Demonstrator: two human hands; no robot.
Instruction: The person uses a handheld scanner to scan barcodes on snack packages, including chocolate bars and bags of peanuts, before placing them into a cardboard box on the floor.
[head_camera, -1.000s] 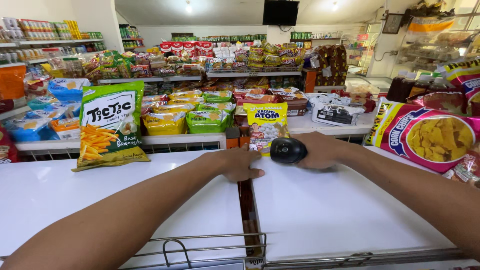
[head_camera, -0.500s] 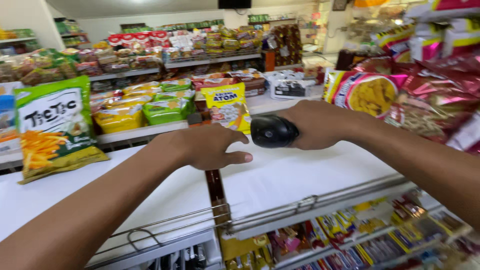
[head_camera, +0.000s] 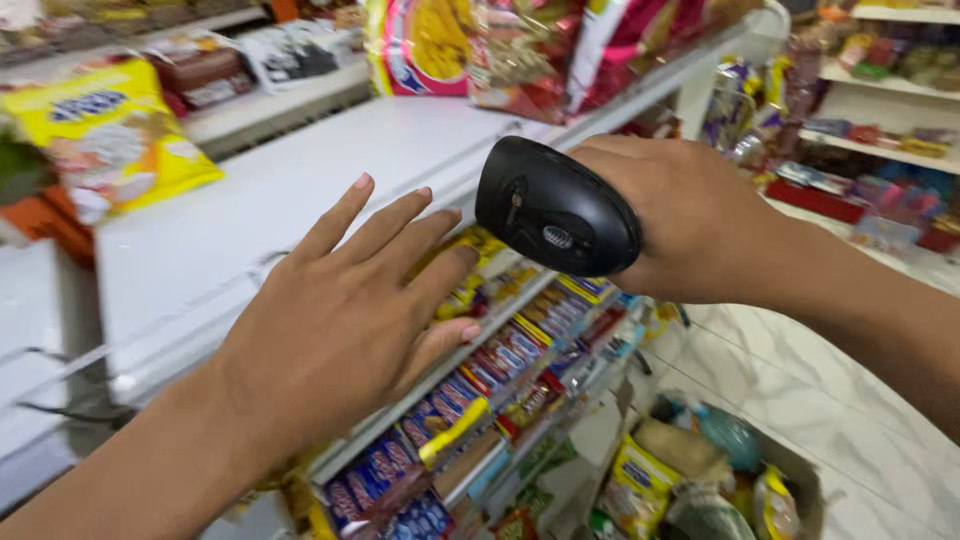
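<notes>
Your right hand grips the black plastic handheld scanner; left hand is spread open, empty, nearing the shelved snack bars, none scanned yet I'd guess.

You stood over a white surface edged with snack bags; below it ran a shelf of candy bars, and pale marbled floor lay to your right beside more shelving.

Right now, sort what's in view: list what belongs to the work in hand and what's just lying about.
In hand:
- black handheld scanner, held in the right hand
- left hand, open, reaching over the packets on the lower shelf

Lying about:
- yellow snack bag
- pink snack bag
- box of goods on the floor
</notes>
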